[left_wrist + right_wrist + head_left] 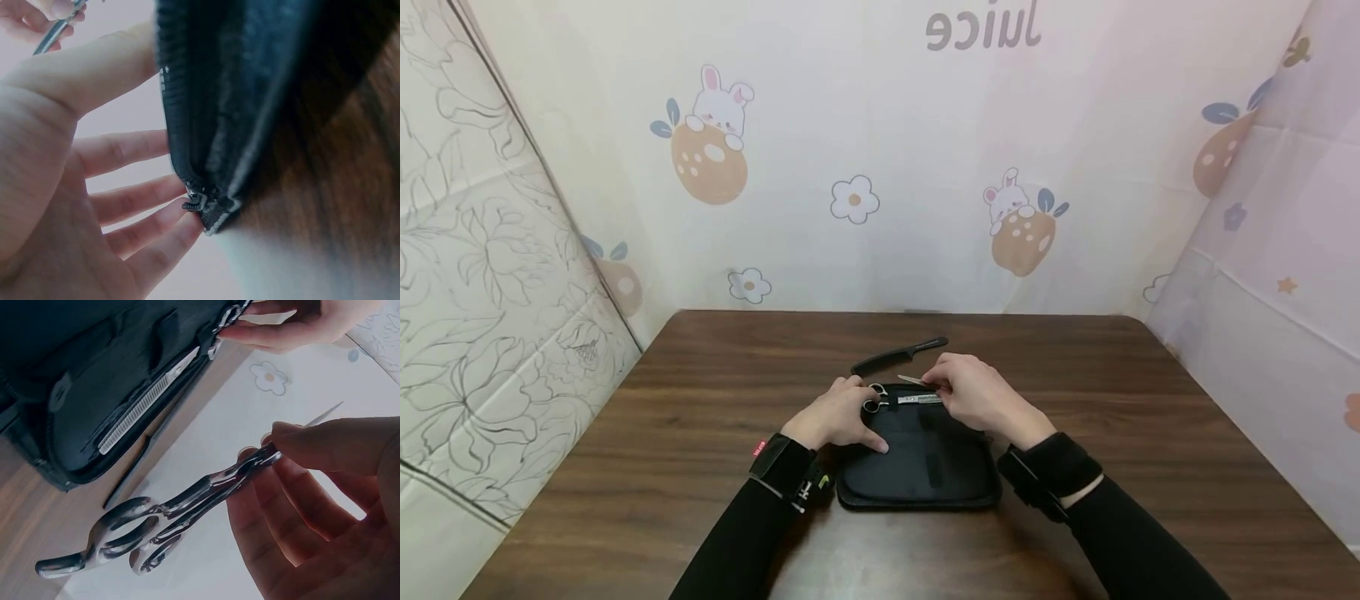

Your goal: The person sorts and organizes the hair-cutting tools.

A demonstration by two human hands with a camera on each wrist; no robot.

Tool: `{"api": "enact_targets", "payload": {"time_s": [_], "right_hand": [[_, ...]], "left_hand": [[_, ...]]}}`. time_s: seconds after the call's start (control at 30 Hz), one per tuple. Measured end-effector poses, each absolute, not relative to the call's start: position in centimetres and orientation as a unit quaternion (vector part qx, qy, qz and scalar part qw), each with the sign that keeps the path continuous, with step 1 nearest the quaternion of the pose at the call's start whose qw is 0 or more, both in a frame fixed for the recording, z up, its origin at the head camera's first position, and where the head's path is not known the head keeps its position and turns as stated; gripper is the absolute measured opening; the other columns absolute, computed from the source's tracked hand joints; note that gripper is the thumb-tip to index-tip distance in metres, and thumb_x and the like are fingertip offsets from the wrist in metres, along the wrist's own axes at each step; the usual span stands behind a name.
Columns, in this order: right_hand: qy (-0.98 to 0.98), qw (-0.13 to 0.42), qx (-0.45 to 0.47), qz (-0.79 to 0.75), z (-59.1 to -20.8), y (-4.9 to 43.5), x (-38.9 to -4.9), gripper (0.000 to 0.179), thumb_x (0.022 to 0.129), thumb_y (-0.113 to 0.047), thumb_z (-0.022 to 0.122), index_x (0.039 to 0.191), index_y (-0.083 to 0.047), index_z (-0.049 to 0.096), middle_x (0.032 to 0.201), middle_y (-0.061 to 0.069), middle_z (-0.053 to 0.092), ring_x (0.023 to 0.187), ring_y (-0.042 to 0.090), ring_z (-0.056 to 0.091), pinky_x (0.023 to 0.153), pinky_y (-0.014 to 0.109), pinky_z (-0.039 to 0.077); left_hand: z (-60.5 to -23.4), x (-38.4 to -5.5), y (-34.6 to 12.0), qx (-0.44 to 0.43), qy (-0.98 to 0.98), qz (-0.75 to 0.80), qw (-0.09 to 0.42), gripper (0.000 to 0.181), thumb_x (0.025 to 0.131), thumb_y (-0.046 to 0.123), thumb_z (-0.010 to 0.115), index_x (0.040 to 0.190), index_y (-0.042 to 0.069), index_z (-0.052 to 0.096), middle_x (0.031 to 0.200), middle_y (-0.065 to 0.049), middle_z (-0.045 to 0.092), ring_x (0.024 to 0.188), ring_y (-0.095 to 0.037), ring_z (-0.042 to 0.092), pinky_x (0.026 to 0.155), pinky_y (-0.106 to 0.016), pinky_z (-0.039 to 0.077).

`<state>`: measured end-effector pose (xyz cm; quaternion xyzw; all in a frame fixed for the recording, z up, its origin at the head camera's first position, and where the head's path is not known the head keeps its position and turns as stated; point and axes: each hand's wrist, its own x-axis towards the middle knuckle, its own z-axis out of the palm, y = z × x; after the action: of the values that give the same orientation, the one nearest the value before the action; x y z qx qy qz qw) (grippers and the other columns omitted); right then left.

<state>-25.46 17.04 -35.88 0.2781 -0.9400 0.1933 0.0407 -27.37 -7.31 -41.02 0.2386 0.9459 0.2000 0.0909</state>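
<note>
A black zippered case (917, 475) lies on the table, with thinning scissors (919, 399) along its far edge; their toothed blade (139, 410) shows clearly in the right wrist view. My left hand (842, 414) rests on the case's left side, thumb across the top and fingers extended along the zipped edge (181, 125). Some of its fingertips touch the finger rings of the thinning scissors. Between thumb and fingers, my right hand (981, 396) pinches silver scissors (200, 497) near the pivot, above the case's far right corner. Their rings point away from the palm.
Just beyond the case, a black comb (891, 358) with a handle lies at a slant. The brown wooden table (700, 450) reaches back to a wall covering (925, 250) printed with rabbits and fruit. Another covering (482, 275) with line-drawn flowers stands on the left.
</note>
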Motion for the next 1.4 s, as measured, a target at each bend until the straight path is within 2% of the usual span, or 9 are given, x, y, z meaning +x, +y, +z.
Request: {"api": "enact_targets", "payload": {"time_s": [0.37,0.67,1.03,1.23,1.4], "right_hand": [[-0.948,0.023,0.281,0.148,-36.9,18.7,-25.9,0.023,0.095,0.003,0.062,0.111,-0.006,0.077,0.1,0.002,0.065,0.088,0.018,0.064,0.074,0.035,0.052],[-0.95,0.001,0.282,0.135,-36.8,19.2,-26.2,0.024,0.094,0.002,0.062,0.11,-0.008,0.078,0.101,0.001,0.066,0.088,0.018,0.063,0.074,0.035,0.052],[-0.949,-0.019,0.287,0.127,-37.0,19.5,-26.3,0.025,0.095,0.005,0.059,0.107,-0.006,0.078,0.101,0.003,0.068,0.092,0.022,0.066,0.073,0.034,0.052],[-0.95,-0.031,0.287,0.119,-37.1,19.8,-26.5,0.026,0.094,0.006,0.059,0.105,-0.006,0.079,0.097,0.003,0.068,0.085,0.017,0.064,0.066,0.03,0.047],[-0.951,-0.055,0.272,0.133,-37.2,20.0,-26.6,0.028,0.093,0.007,0.057,0.104,-0.006,0.079,0.1,0.004,0.071,0.083,0.013,0.062,0.066,0.031,0.045]], "left_hand": [[-41.1,-27.2,-7.2,0.241,0.946,0.195,0.098,0.079,0.073,0.049,0.091,0.137,0.013,0.062,0.136,-0.01,0.05,0.127,-0.03,0.042,0.101,-0.047,0.045],[-40.9,-27.1,-7.4,0.249,0.944,0.19,0.101,0.086,0.071,0.051,0.091,0.141,0.012,0.059,0.131,-0.009,0.05,0.126,-0.03,0.042,0.1,-0.046,0.045],[-41.2,-26.9,-7.3,0.238,0.946,0.192,0.105,0.09,0.071,0.051,0.091,0.144,0.012,0.057,0.138,-0.011,0.049,0.128,-0.031,0.041,0.101,-0.047,0.045],[-41.2,-27.0,-7.1,0.239,0.948,0.183,0.103,0.09,0.071,0.051,0.091,0.144,0.012,0.057,0.139,-0.012,0.048,0.129,-0.031,0.041,0.102,-0.047,0.045],[-41.3,-27.0,-6.9,0.238,0.949,0.178,0.102,0.09,0.071,0.052,0.091,0.144,0.012,0.057,0.14,-0.012,0.048,0.13,-0.031,0.041,0.101,-0.046,0.046]]}}
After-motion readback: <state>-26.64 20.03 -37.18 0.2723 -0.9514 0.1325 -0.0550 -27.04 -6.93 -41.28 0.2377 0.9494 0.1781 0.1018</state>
